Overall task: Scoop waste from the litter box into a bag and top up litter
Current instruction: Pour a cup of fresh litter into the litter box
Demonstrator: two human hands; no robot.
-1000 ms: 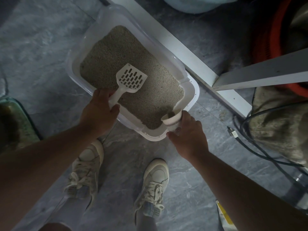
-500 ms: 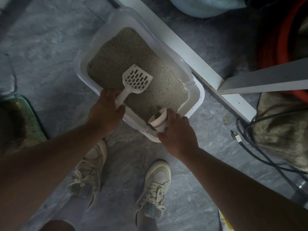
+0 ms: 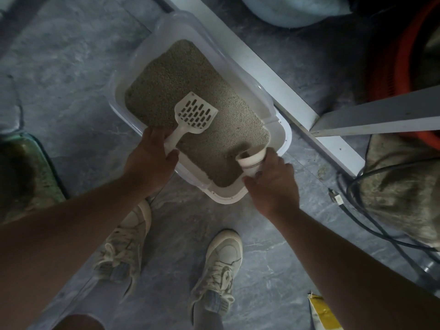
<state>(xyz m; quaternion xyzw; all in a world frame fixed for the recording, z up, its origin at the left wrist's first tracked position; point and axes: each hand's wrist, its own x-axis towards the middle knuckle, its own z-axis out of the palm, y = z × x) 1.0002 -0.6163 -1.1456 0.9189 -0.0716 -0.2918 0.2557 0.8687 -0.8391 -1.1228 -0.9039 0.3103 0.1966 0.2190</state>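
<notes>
A white litter box (image 3: 284, 136) filled with grey-beige litter (image 3: 181, 75) sits on the grey floor, set diagonally. My left hand (image 3: 150, 163) grips the handle of a white slotted scoop (image 3: 194, 114); the scoop's head lies over the middle of the litter. My right hand (image 3: 271, 184) holds a small white cup (image 3: 251, 160) tipped on its side at the box's near right corner, its mouth facing the litter. A dark hollow shows in the litter just in front of the cup.
A white frame bar (image 3: 273, 75) runs diagonally right behind the box. Dark cables (image 3: 362, 210) and a plug lie on the floor at right beside a mottled cloth. An orange basket (image 3: 390, 58) stands at upper right. My two shoes (image 3: 221, 263) are below. A green mat (image 3: 26, 172) lies left.
My right hand has moved the tipped cup back toward the box's near right corner. The left hand keeps its grip on the scoop, which stays over the litter.
</notes>
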